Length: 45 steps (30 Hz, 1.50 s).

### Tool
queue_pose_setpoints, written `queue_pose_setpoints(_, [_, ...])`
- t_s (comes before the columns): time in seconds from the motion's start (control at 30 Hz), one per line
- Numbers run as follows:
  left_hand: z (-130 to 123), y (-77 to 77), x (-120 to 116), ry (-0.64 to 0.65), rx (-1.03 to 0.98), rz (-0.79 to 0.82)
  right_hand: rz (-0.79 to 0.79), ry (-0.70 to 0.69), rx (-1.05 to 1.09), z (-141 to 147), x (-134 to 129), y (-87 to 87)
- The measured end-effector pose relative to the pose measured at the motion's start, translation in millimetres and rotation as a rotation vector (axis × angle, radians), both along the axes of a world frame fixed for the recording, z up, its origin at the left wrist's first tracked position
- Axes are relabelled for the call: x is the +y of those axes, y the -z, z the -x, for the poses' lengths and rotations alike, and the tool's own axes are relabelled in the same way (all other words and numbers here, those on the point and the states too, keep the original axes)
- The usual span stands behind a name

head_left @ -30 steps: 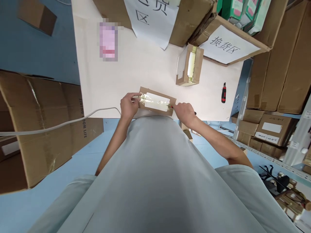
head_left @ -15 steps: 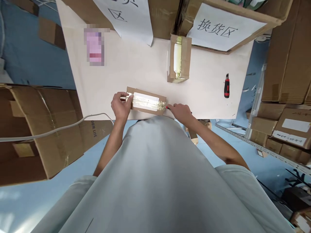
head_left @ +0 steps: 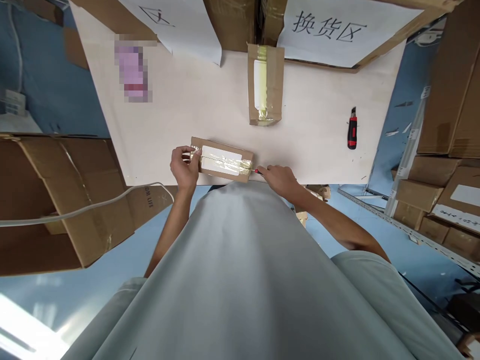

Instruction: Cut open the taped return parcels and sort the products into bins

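A small cardboard box (head_left: 245, 156) with a white label and shiny clear tape lies slightly slanted at the table's near edge. My left hand (head_left: 185, 167) grips its left end, thumb on top and fingers curled at the side. A thin line runs lengthwise along the taped label. At the box's right end, my right hand (head_left: 280, 180) is closed around a knife (head_left: 257, 171); only its red-and-black front and thin metal tip show, pointing at the taped end. The rest of its handle is hidden in the palm.
Another taped box (head_left: 275, 85) stands beyond, against big cartons bearing paper signs (head_left: 326, 30). A red-and-black utility knife (head_left: 352, 131) lies on the table's right. Far left is a blurred pink item (head_left: 133, 72). A white cable (head_left: 93, 206) crosses an open carton (head_left: 93, 175) at left.
The view has shifted a little. My right hand and the knife tip remain at the box's right end, the tip now slightly farther out. The left hand keeps its grip.
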<state>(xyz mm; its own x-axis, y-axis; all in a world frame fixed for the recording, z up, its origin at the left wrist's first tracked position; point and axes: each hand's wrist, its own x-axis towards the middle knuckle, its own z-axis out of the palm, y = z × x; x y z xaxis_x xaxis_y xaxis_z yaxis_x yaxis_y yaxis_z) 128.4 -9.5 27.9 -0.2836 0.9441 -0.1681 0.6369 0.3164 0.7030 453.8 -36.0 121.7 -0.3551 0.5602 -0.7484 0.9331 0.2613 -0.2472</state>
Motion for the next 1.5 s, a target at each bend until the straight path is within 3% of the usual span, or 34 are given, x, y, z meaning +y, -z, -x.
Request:
queue_pose_setpoints(0.2, [1,11.6,-10,0.024,0.073,-0.052,-0.086,0.008,0.137,-25,-15,36.6])
queue_pose_setpoints(0.37, [5,19.0,-17,0.040,0.080,-0.080,-0.121,0.052,0.217,-22,-28,66.6])
queue_pose_setpoints(0.63, [19,17.2,-11,0.097,-0.012,-0.052,-0.223,0.175,0.278,-6,-47,88.7])
queue_pose_setpoints(0.77, [37,19.8,-2,0.050,-0.048,-0.044,-0.274,0.246,0.326,21,-41,76.9])
queue_pose_setpoints(1.0, [83,28.1,5,-0.038,-0.102,0.032,-0.310,0.310,0.342,113,1,18.0])
queue_pose_setpoints(1.13, [99,38.8,2,-0.069,-0.097,0.044,-0.322,0.335,0.381,143,6,0.1])
queue_pose_setpoints(1.3, [99,55.4,3,-0.031,-0.160,0.005,-0.409,0.455,0.346,151,-5,-3.7])
queue_pose_setpoints(1.5, [72,70.8,18,0.089,-0.270,0.055,-0.533,0.561,0.287,162,-5,-20.2])
